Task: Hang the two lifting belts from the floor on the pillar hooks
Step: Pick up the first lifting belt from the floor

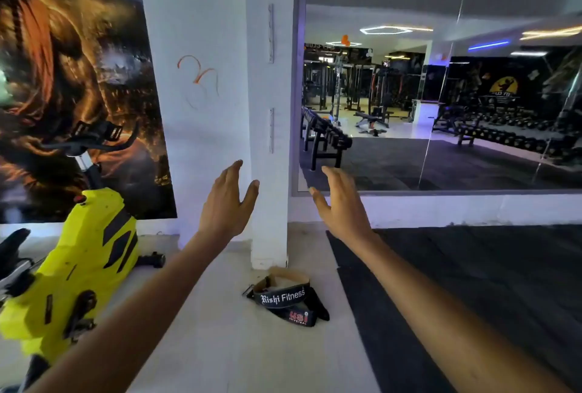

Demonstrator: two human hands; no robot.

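Head view: floor belt reads "Rishi Fitness", another seemingly "USI".

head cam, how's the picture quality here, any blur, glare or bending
Head view: wide-angle bending curves the pillar and mirror frame; the poster at left is smeared by blur; ceiling lights glare in the mirror, with a violet cast along the wall base; the belts on the floor read sharply, lettering legible; both hands, left hand and right hand, are fairly crisp.
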